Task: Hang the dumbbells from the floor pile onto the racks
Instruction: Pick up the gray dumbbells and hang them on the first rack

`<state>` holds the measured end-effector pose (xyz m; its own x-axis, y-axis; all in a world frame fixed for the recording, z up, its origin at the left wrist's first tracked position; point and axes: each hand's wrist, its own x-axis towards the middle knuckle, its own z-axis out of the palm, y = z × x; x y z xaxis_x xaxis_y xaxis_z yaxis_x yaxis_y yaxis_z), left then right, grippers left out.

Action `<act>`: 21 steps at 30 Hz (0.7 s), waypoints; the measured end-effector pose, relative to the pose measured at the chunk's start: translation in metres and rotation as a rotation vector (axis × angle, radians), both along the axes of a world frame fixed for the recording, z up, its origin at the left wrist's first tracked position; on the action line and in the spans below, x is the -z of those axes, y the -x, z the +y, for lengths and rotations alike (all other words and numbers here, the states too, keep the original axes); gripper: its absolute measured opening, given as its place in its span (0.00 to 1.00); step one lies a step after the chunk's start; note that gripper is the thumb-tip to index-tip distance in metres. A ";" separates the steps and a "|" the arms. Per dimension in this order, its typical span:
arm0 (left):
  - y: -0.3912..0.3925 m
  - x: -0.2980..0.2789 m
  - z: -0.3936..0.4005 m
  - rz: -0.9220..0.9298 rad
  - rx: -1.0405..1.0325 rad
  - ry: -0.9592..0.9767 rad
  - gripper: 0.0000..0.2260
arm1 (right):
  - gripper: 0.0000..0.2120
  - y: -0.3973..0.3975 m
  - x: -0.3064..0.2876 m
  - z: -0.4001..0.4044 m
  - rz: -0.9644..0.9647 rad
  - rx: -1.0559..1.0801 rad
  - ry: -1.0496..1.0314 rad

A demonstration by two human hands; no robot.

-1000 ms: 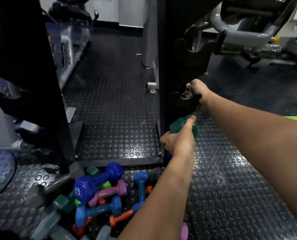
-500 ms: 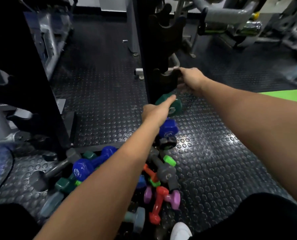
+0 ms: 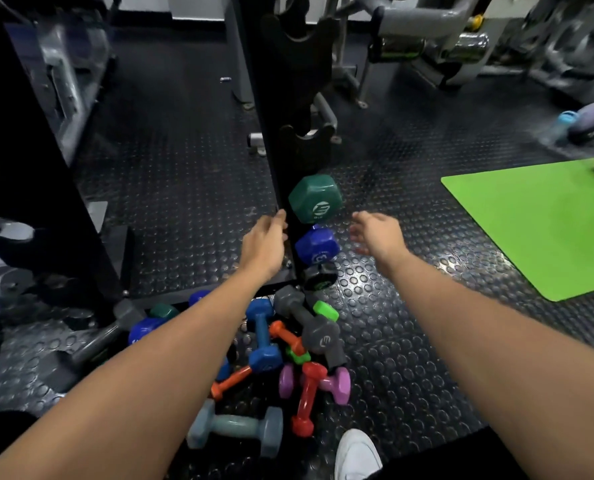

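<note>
A white shoe sits at the bottom edge, nearest the viewer. Just beyond it, at the foot of the black rack, lies the floor pile: a pale blue-grey dumbbell closest, then red, purple, orange and blue ones tangled together, with a dark grey dumbbell lying across the far side of the heap.

Both forearms stretch forward over the pile toward the rack. The left hand is on the rack's left side, fingers straight, fingertips touching the upright and holding nothing. The right hand hovers on the rack's right side, fingers loosely spread and empty, a little blurred.

Between the two hands, the green dumbbell hangs on the rack, neither hand on it. Directly below it sits a blue dumbbell, and under that a black one. Above the green one the rack's cradles stand empty. Right of the rack, farther off, a green mat lies on the studded floor.
</note>
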<state>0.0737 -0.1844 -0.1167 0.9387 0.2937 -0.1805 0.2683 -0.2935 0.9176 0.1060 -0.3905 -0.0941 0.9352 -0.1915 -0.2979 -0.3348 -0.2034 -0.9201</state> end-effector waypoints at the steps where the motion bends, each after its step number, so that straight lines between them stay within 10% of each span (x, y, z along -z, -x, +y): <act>1: -0.002 0.010 0.002 0.018 0.012 -0.013 0.21 | 0.12 0.010 0.009 0.001 0.019 0.036 -0.007; 21: -0.052 0.182 -0.002 0.395 0.516 -0.474 0.10 | 0.11 0.116 0.178 0.055 0.367 0.825 -0.229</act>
